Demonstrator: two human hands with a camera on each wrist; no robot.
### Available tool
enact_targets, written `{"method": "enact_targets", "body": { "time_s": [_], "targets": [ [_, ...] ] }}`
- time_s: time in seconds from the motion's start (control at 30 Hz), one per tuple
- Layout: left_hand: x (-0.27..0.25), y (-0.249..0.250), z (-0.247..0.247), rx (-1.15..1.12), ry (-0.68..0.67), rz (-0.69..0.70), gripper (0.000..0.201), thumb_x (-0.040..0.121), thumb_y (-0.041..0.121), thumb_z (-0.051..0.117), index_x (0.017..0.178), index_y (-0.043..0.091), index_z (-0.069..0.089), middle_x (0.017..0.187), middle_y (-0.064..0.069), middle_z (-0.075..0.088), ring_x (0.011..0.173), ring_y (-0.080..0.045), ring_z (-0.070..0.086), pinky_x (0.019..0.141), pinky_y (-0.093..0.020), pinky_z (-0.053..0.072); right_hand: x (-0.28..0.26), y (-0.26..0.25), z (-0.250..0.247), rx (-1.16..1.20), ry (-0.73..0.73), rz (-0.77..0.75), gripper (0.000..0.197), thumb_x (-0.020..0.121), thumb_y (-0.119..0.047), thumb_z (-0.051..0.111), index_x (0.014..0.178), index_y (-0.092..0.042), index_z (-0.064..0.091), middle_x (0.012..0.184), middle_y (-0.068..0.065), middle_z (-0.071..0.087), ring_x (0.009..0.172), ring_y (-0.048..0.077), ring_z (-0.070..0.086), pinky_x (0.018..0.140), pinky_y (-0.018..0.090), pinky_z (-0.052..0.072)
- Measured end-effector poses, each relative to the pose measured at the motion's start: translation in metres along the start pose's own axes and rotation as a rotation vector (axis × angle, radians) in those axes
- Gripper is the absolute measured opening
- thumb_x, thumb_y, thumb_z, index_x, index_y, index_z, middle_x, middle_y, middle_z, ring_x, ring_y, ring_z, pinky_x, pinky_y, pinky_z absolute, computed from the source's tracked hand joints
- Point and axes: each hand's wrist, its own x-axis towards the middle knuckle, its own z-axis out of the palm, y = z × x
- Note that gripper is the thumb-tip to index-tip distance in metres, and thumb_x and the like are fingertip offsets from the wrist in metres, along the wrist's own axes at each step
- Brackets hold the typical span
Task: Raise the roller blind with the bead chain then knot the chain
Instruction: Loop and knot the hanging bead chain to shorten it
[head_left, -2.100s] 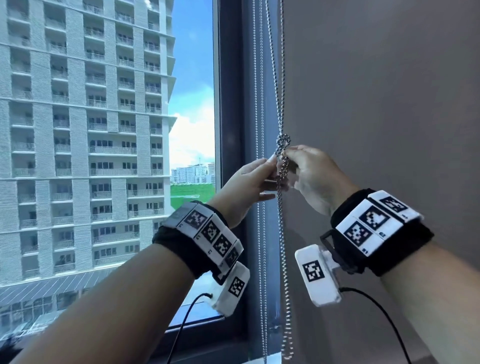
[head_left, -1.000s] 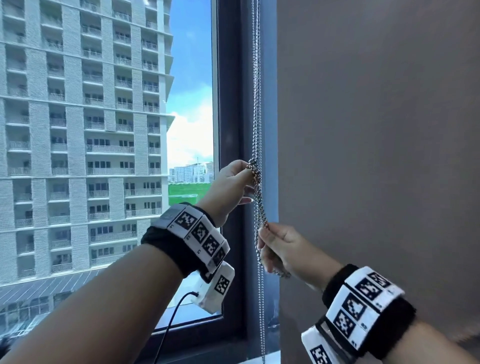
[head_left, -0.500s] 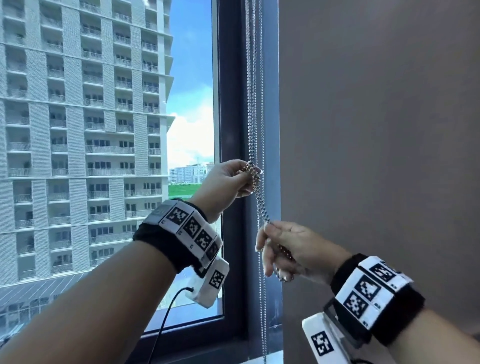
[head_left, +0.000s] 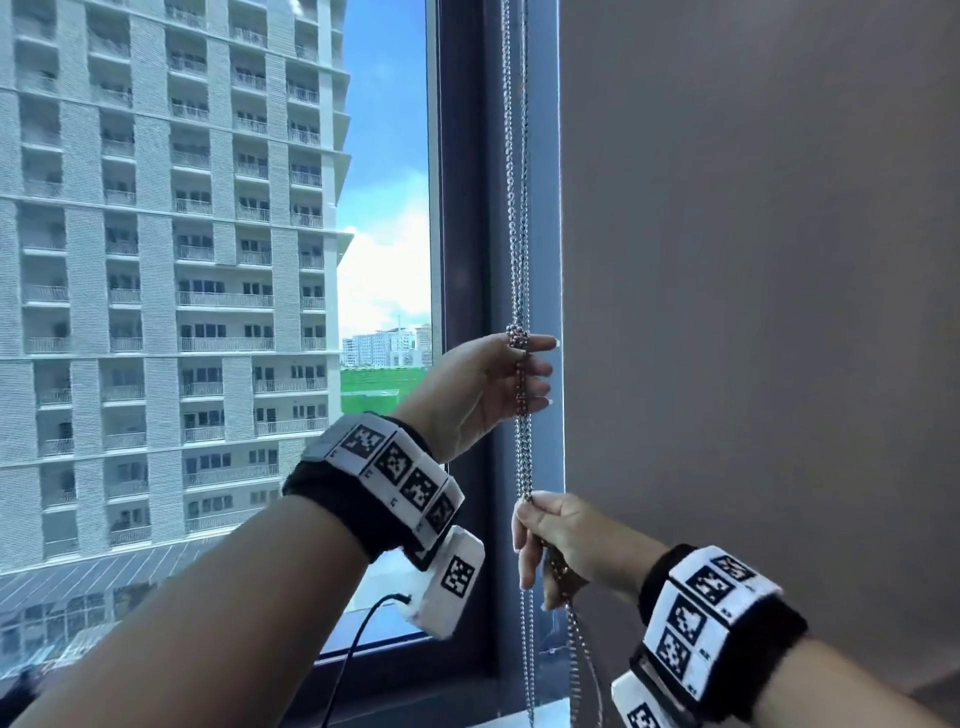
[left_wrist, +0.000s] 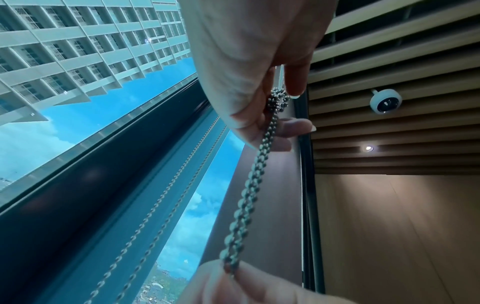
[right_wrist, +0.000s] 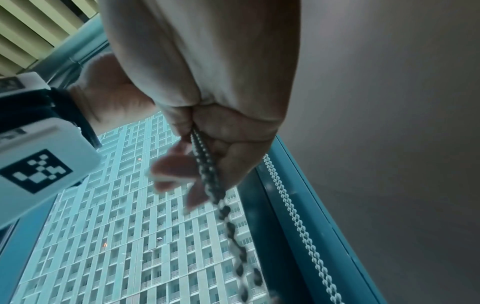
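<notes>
The silver bead chain (head_left: 521, 234) hangs straight down beside the dark window frame (head_left: 467, 208). A small tight knot (head_left: 518, 336) sits in it, also seen in the left wrist view as a bead lump (left_wrist: 279, 100). My left hand (head_left: 519, 374) pinches the doubled chain just under the knot, with its other fingers stretched to the right. Lower down, my right hand (head_left: 535, 512) pinches the same strands (right_wrist: 207, 170) between thumb and forefinger, and they run taut between both hands (left_wrist: 249, 191). The slack loop (head_left: 576, 649) dangles below my right hand. The blind itself is out of view.
A grey-brown panel (head_left: 753, 312) fills the right side, close behind my right hand. Another pair of bead strands (right_wrist: 293, 209) hangs along the frame next to the held chain. The window glass (head_left: 208, 260) shows a tall building. The sill (head_left: 519, 719) lies below.
The open loop in the chain has drawn into a tight knot. My right hand slid from knot height down the chain. The left hand shifted slightly right, and the strands between my hands now hang straight.
</notes>
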Motion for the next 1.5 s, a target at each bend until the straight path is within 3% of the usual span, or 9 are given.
{"method": "enact_targets", "body": {
  "time_s": [0.4,0.53,0.63,0.8,1.07,1.17,1.27,1.37,1.5],
  "targets": [
    [-0.010,-0.038,-0.017,0.250,0.097,-0.086,0.037,0.101,0.036,0.035,0.082,0.013,0.057,0.056,0.000,0.040,0.047,-0.013,0.039,0.054,-0.028,0.049,-0.002,-0.015,-0.014,-0.141,0.062,-0.033,0.020,0.097,-0.038,0.043,0.100,-0.024,0.056,0.088,0.001,0.070,0.077,0.015,0.064,0.073,0.031,0.050],
    [-0.015,-0.050,-0.020,0.388,0.107,-0.082,0.037,0.102,0.034,0.036,0.077,0.018,0.058,0.050,0.008,0.035,0.041,-0.007,0.031,0.044,-0.019,0.031,0.000,-0.033,-0.021,-0.227,0.431,-0.355,0.010,0.090,-0.028,0.056,0.095,-0.031,0.048,0.089,-0.004,0.056,0.080,0.013,0.056,0.080,0.039,0.052],
    [-0.016,-0.040,-0.016,0.476,0.104,-0.067,0.041,0.101,0.031,0.040,0.067,0.025,0.063,0.049,0.011,0.032,0.042,-0.006,0.025,0.041,-0.018,0.021,-0.004,-0.055,-0.023,-0.559,0.710,-0.752,0.026,0.077,-0.001,0.053,0.093,-0.022,0.050,0.095,-0.005,0.049,0.088,0.011,0.047,0.083,0.026,0.042],
    [-0.018,-0.017,-0.004,0.647,0.057,-0.069,0.043,0.097,0.015,0.044,0.055,0.022,0.049,0.045,0.014,0.037,0.044,-0.006,0.029,0.045,-0.020,0.024,-0.004,-0.090,-0.025,-0.957,0.446,-0.910,0.050,0.068,-0.005,0.034,0.110,-0.009,0.061,0.112,0.007,0.062,0.111,0.024,0.055,0.099,0.035,0.041],
    [-0.022,0.004,-0.009,0.645,-0.038,-0.018,0.014,0.083,0.004,0.051,0.070,0.001,0.055,0.053,-0.001,0.037,0.043,-0.009,0.032,0.046,-0.022,0.028,-0.007,-0.100,-0.036,-1.266,0.337,-0.639,0.046,0.077,-0.026,0.046,0.123,-0.026,0.045,0.104,-0.005,0.062,0.097,0.020,0.055,0.092,0.036,0.044],
    [-0.021,0.003,-0.015,0.655,-0.039,0.002,0.040,0.089,0.002,0.054,0.054,0.017,0.066,0.049,0.004,0.041,0.042,-0.008,0.035,0.045,-0.020,0.031,-0.007,-0.100,-0.035,-1.392,0.431,-0.611,0.032,0.084,-0.032,0.049,0.113,-0.020,0.050,0.089,-0.002,0.059,0.091,0.024,0.054,0.085,0.030,0.038],
    [-0.020,0.003,-0.018,0.654,-0.041,0.024,0.025,0.087,0.008,0.058,0.063,0.012,0.063,0.048,0.005,0.043,0.041,-0.006,0.036,0.044,-0.020,0.030,-0.008,-0.103,-0.035,-1.412,0.475,-0.551,0.026,0.086,-0.046,0.046,0.091,-0.021,0.052,0.073,-0.006,0.047,0.079,0.024,0.050,0.078,0.030,0.036],
    [-0.020,0.007,-0.021,0.619,-0.036,0.055,0.018,0.080,0.023,0.062,0.067,0.011,0.060,0.053,0.000,0.040,0.043,-0.007,0.034,0.048,-0.024,0.025,-0.012,-0.110,-0.038,-1.272,0.455,-0.516,0.035,0.086,-0.052,0.047,0.067,-0.023,0.047,0.058,-0.009,0.047,0.061,0.017,0.046,0.065,0.030,0.043],
    [-0.020,0.015,-0.023,0.470,-0.055,0.068,0.021,0.085,0.029,0.058,0.067,0.019,0.059,0.057,0.002,0.031,0.050,-0.010,0.023,0.056,-0.032,0.015,-0.016,-0.115,-0.047,-0.749,0.421,-0.552,0.037,0.087,-0.036,0.060,0.058,-0.019,0.044,0.050,-0.009,0.040,0.046,0.009,0.035,0.047,0.023,0.030]
  ]
}}
